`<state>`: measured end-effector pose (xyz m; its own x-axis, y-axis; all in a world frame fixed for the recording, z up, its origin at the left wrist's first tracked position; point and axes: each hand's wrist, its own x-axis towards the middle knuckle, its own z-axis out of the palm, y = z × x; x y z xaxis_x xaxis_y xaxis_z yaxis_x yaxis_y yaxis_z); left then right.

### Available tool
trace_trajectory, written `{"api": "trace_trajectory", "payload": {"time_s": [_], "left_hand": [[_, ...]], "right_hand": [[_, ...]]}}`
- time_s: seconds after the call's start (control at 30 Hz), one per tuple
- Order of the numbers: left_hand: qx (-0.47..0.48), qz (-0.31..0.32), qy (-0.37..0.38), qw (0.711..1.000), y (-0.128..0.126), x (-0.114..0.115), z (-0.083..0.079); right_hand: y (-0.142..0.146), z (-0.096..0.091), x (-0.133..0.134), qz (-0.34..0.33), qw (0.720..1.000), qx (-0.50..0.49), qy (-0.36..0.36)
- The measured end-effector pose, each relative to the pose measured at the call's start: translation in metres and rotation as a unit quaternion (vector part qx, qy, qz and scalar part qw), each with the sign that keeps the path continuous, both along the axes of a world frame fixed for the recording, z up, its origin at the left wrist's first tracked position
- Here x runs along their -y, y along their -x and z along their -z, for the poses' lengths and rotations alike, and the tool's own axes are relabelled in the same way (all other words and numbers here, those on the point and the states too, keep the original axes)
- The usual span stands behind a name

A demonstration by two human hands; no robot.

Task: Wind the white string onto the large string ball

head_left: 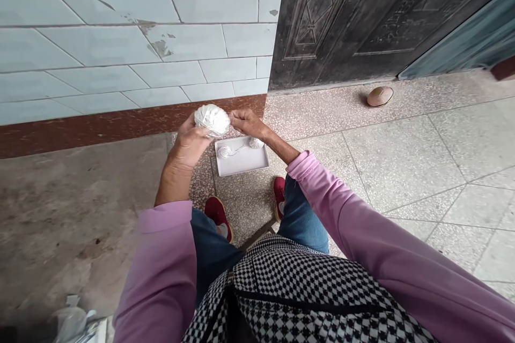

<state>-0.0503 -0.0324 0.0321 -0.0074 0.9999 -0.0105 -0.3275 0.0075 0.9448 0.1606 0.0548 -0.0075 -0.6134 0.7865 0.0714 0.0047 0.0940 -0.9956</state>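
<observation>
- While the left hand (189, 142) cups the white ball (212, 119) above the tray (245, 165), a loose grip seems wise.
- Right hand (248, 122) pinches the ball's edge; even tension seems best.

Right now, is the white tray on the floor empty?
Not empty: two small white thread balls lie in the tray.

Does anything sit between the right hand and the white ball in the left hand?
Nothing visible does: the left hand cups the white ball, and the right hand is right at its side. The tray lies below, apart.
</observation>
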Motion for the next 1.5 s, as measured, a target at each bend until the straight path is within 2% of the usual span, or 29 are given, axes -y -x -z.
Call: {"api": "trace_trajectory", "payload": {"time_s": [0.2,0.37,0.53,0.67,0.77,0.83,0.93,1.07,1.23,1.37,1.5], "left_hand": [[0.035,-0.119,0.018,0.992,0.011,-0.013,0.013],[-0.041,-0.165,0.063,0.983,0.022,-0.018,0.027],[-0.134,-0.128,0.048,0.981,0.013,-0.017,0.03],[-0.267,-0.105,0.074,0.955,0.003,-0.015,0.026],[-0.358,-0.027,0.063,0.931,0.001,-0.009,0.022],[-0.369,0.043,0.051,0.927,0.002,-0.005,0.017],[-0.314,0.12,0.042,0.941,0.001,0.0,0.011],[-0.186,0.143,0.008,0.972,-0.003,0.004,0.008],[-0.048,0.121,-0.016,0.991,-0.004,0.003,0.011],[0.017,0.085,-0.011,0.996,-0.001,0.001,0.01],[0.057,0.01,0.0,0.998,0.007,-0.004,0.011]], "right_hand": [[0.005,0.001,0.019,-0.051,0.996,0.053,-0.056],[0.002,-0.004,0.028,-0.103,0.992,0.043,-0.066],[-0.003,-0.009,0.027,-0.098,0.993,0.013,-0.07],[-0.007,-0.018,0.024,-0.043,0.997,0.014,-0.068],[-0.013,-0.024,0.019,0.003,0.997,0.032,-0.068],[-0.017,-0.026,0.014,0.037,0.996,0.041,-0.073],[-0.021,-0.025,0.003,0.086,0.993,0.038,-0.071],[-0.023,-0.019,-0.008,0.116,0.991,0.031,-0.053],[-0.016,-0.007,-0.01,0.086,0.992,0.059,-0.076],[-0.004,0.0,-0.006,0.056,0.993,0.07,-0.078],[0.0,-0.001,0.002,0.019,0.991,0.095,-0.098]]}}
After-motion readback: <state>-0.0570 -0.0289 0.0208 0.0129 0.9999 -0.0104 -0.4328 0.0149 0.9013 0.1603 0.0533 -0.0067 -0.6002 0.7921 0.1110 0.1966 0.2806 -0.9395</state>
